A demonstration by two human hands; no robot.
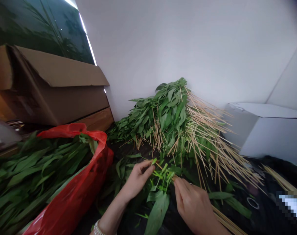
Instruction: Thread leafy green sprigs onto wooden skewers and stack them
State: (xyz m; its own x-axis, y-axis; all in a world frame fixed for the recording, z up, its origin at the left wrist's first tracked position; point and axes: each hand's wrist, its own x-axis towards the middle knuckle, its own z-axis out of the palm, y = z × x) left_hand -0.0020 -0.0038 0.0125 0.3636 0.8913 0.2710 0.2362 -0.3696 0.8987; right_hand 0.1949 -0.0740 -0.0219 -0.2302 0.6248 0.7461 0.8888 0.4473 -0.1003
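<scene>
My right hand (193, 200) is closed around a thin bamboo skewer (158, 165) that carries several cut green stems (165, 174). Beyond the stems, the fingertips of my left hand (138, 178) pinch a short green stem piece (154, 161) at the skewer's far end. From the threaded stems a broad green leaf (158, 212) hangs down between my hands. Most of the skewer inside my right fist is hidden. Further back lies a large heap of leafy stems (171, 101) with many pale skewers (212, 137) sticking out to the right.
On the left stands a red plastic bag (77, 189) full of long green leaves (40, 166). A cardboard box (65, 94) is behind it. The white box (270, 130) sits at the right by the wall. Loose skewers (226, 218) and leaves (236, 200) lie beside my right hand.
</scene>
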